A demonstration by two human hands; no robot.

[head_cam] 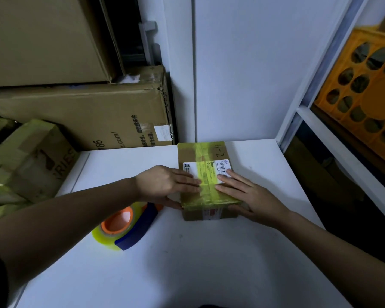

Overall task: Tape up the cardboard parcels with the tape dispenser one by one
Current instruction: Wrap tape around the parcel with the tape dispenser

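Observation:
A small cardboard parcel (206,156) with yellowish tape across its top and a white shipping label sits on the white table (187,263). My left hand (165,183) lies flat on the parcel's left side, fingers straight on the taped top, thumb by the lower edge. My right hand (249,196) presses flat on the right side, fingers reaching the label, thumb along the front face. The tape dispenser (125,225), a yellowish roll with an orange core and blue frame, lies on the table under my left forearm, untouched.
Large cardboard boxes (82,112) are stacked at the back left. A taped parcel (27,161) leans at the left table edge. A white shelf frame (333,130) with an orange crate (365,90) stands on the right. White wall panels rise behind the table.

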